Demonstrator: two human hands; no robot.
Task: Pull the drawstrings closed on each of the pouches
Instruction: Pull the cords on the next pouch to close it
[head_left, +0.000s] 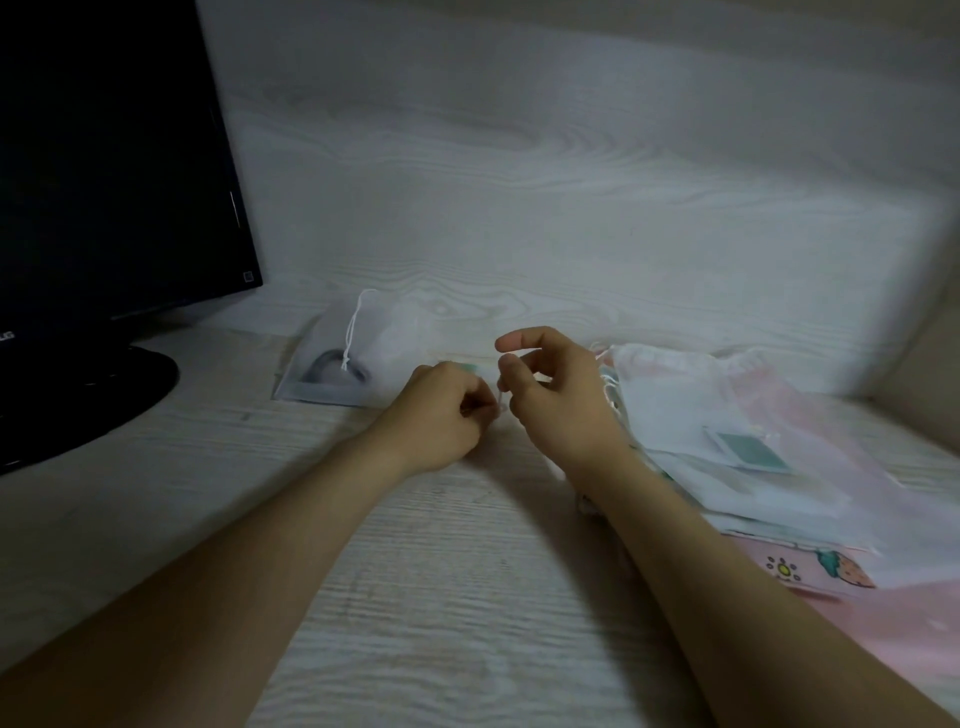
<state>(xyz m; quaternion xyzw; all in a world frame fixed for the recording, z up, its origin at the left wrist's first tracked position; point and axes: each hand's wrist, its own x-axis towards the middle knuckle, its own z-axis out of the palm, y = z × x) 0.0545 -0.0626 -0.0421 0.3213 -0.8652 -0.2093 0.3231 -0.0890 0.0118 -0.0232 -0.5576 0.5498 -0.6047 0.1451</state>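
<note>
Curled left hand (441, 413), curled right hand (558, 397)

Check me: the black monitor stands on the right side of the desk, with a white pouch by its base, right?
No. The head view shows the black monitor on the left side of the desk; a white pouch does lie by its base.
</note>
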